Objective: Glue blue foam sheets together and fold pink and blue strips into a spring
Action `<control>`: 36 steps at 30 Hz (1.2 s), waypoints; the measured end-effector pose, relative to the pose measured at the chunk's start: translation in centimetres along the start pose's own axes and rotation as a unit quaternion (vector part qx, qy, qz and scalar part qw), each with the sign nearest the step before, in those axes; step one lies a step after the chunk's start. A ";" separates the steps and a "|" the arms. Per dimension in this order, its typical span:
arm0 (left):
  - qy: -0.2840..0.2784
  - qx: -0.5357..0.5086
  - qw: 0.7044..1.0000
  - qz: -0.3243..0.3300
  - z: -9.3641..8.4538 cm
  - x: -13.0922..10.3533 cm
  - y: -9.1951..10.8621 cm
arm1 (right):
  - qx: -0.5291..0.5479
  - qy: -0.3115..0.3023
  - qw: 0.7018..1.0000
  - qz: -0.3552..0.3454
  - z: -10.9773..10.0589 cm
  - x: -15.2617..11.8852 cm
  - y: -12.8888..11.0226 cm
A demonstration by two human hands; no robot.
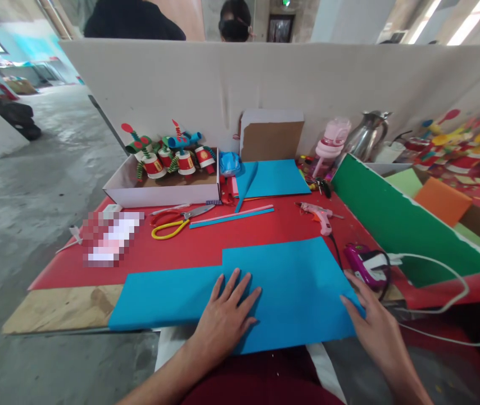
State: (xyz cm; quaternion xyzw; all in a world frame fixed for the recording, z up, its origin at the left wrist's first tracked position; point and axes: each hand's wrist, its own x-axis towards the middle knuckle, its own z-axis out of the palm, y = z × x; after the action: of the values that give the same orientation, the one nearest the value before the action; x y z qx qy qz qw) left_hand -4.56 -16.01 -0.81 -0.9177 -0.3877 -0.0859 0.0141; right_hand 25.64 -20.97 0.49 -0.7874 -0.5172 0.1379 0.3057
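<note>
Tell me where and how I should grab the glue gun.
Probably grip the glue gun by its handle, your right hand coming from the near side: the handle points toward you, while the nozzle faces left, away from that hand. Mind the cord trailing from the handle's end.

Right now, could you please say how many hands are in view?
2: the left hand on the blue paper, and the right hand at its right edge. Others behind the partition may be hidden.
</note>
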 end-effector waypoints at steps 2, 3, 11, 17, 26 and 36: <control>0.005 0.000 1.000 0.011 0.1 -0.4 -0.1 | -0.013 -0.007 1.000 -0.002 -0.2 -0.2 0.1; 0.006 -0.003 1.000 0.016 0.1 -0.6 -0.2 | -0.020 -0.008 1.000 -0.001 -0.3 -0.3 0.2; 0.026 0.003 1.000 0.014 -0.6 -0.3 -1.3 | -0.087 0.033 0.993 -0.074 0.2 -1.2 0.7; 0.026 0.027 0.999 0.037 1.1 -0.3 -1.4 | -0.173 0.042 0.978 -0.107 -0.6 -2.0 0.3; 0.008 0.042 0.998 0.044 0.6 -0.8 -0.9 | -0.232 -0.030 0.921 -0.313 1.2 -0.9 -5.4; 0.007 0.055 0.998 0.014 0.0 -0.9 -0.9 | -0.220 -0.196 0.878 -0.376 4.9 1.3 -4.6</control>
State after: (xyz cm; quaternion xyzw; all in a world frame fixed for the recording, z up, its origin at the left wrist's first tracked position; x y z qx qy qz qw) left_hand -5.81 -16.04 -1.04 -0.9201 -0.3792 -0.0706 0.0683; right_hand 20.24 -16.92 -0.31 -0.5375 -0.8407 0.0466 0.0457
